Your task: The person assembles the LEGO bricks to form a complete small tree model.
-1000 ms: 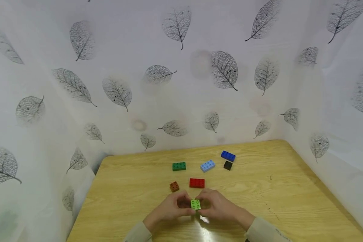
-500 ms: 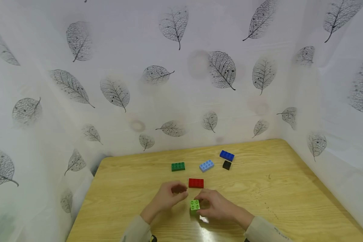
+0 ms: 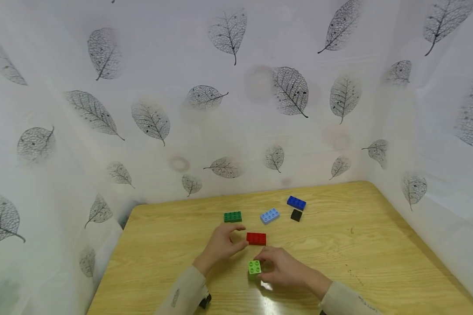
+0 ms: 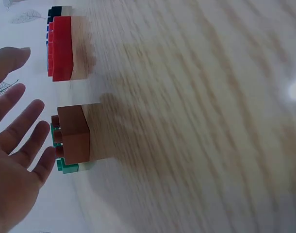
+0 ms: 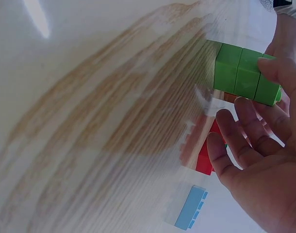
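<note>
A stack of light-green toy bricks [image 3: 254, 268], several studs on top, stands upright near the front of the table. My right hand [image 3: 281, 266] pinches it from the right; in the right wrist view the thumb and fingers lie on either side of the upper part of the green stack [image 5: 240, 73]. My left hand [image 3: 222, 245] is apart from the stack, fingers spread and slightly bent. Just beyond its fingertips, the left wrist view shows a brown brick [image 4: 74, 135], which the hand hides in the head view. A red brick [image 3: 256, 238] lies right of the left fingertips.
Farther back on the wooden table [image 3: 161, 245] lie a dark-green brick [image 3: 232, 216], a light-blue brick [image 3: 270, 215], a blue brick [image 3: 296, 202] and a small black brick [image 3: 296, 215]. A leaf-patterned white curtain [image 3: 161, 65] surrounds the table's back and sides.
My left hand has let go of the green stack and moved left and forward, over the brown brick. The right hand stays on the stack.
</note>
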{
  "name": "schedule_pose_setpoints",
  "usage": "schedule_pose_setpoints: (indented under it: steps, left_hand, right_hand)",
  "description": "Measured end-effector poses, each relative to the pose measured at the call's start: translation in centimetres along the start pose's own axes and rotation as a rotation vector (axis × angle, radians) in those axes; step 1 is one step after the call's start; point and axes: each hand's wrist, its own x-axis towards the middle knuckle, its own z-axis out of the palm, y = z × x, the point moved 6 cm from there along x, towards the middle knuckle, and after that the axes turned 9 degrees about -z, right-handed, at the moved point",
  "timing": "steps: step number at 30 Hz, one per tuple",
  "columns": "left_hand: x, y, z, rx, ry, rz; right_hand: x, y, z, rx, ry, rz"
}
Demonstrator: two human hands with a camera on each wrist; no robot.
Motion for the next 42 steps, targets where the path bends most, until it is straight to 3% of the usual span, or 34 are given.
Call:
schedule_pose_setpoints:
  steps: [9,14,24,30,37,42]
  left_hand:
    - [1.2,-0.5,1.5,0.074,-0.083,-0.043]
    - [1.3,-0.3,1.7,0.127,-0.088,-0.059]
    - [1.2,-1.3,2.3,0.129,-0.146,-0.172]
    - [1.3,-1.1,2.4,0.173,-0.144,-0.166]
    - [1.3,-0.7,2.3,0.214,-0.124,-0.112]
    - [1.3,-0.8,2.1,0.153,-0.147,-0.135]
  right_hand:
    - [-0.1,0.1,0.2,0.017,-0.015,0.043]
    - [-0.1,0.1,0.2,0.001,-0.01,0.034]
    - [-0.2,0.0,0.1,-0.001,-0.004,0.013]
    - [-0.2,0.1,0.1,0.006,-0.012,0.027]
    - [-0.2,0.1,0.0,0.027,-0.021,0.048]
    - [-0.1,0.0,-0.1,0.027,-0.018,0.044]
